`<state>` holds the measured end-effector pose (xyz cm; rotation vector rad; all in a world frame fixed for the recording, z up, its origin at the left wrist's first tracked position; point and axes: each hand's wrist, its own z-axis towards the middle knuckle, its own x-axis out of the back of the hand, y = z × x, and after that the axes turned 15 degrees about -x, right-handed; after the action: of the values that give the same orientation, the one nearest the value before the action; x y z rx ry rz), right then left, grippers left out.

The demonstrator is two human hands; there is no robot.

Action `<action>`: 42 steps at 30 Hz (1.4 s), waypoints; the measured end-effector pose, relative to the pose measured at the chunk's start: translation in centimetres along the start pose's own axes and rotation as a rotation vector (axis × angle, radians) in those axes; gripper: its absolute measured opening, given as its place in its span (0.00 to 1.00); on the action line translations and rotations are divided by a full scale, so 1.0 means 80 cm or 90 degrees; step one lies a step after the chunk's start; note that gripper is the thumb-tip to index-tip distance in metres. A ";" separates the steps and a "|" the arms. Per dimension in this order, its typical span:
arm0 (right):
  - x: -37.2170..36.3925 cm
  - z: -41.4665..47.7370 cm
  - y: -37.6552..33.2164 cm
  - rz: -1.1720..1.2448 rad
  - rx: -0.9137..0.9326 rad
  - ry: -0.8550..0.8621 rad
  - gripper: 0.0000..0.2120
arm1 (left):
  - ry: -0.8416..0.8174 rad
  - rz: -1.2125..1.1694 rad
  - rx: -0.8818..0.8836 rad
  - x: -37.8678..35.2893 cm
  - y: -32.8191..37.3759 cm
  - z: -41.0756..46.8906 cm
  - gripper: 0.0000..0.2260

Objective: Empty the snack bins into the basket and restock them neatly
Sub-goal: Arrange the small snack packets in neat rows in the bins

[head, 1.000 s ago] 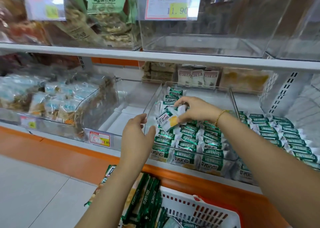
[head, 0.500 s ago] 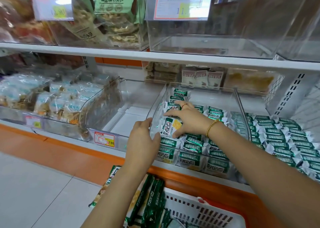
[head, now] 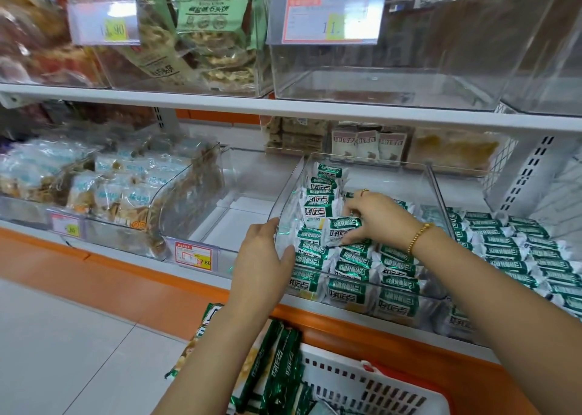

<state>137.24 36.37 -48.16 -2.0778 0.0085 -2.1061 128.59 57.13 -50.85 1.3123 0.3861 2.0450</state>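
Landmark: clear bin (head: 368, 163) on the lower shelf, partly filled with neat rows of green-and-white snack packets.
Right hand (head: 378, 216): over the bin's left half, fingers pinching one snack packet (head: 341, 230) by its edge.
Packet: tilted, touching the left-hand column of packets inside the bin, not yet lying flat.
Left hand (head: 264, 257): grips the bin's front left corner, fingers along the outside of the left wall and thumb on the front.
Just changed: a second ago the packet was held above the rows; it has since come down into the left column, while the left hand has stayed on the corner.
Meaning: restocking of this bin looks well along, and this packet seems about to be set in line.
Basket (head: 362, 386): below the bin's front, with long green packs still in it.
Empty bin (head: 239, 194): just left of the landmark, probably still to be refilled.
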 end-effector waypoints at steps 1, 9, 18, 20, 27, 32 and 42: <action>0.002 0.004 0.001 0.009 -0.002 -0.014 0.21 | -0.002 0.001 0.002 0.000 0.000 0.000 0.25; 0.002 0.035 -0.032 0.049 0.004 0.013 0.21 | -0.013 0.007 0.011 -0.002 0.000 0.001 0.25; 0.015 0.052 -0.038 -0.246 0.120 0.012 0.32 | -0.032 0.007 0.000 0.002 -0.004 0.000 0.26; 0.016 0.053 -0.041 -0.290 0.152 -0.007 0.32 | -0.037 0.010 -0.001 0.002 -0.004 0.001 0.26; 0.021 0.060 -0.056 -0.224 0.035 -0.131 0.30 | -0.043 0.017 -0.004 0.004 -0.004 0.002 0.26; 0.021 0.065 -0.040 0.034 -0.037 -0.145 0.31 | -0.047 0.015 -0.007 0.005 -0.004 0.002 0.26; 0.008 0.062 -0.043 -0.016 -0.035 0.000 0.54 | -0.062 0.039 0.003 0.006 0.000 0.004 0.26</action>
<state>141.71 40.31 -46.93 -2.1206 0.0415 -2.1439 128.74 57.39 -50.40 1.4356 0.3098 2.0220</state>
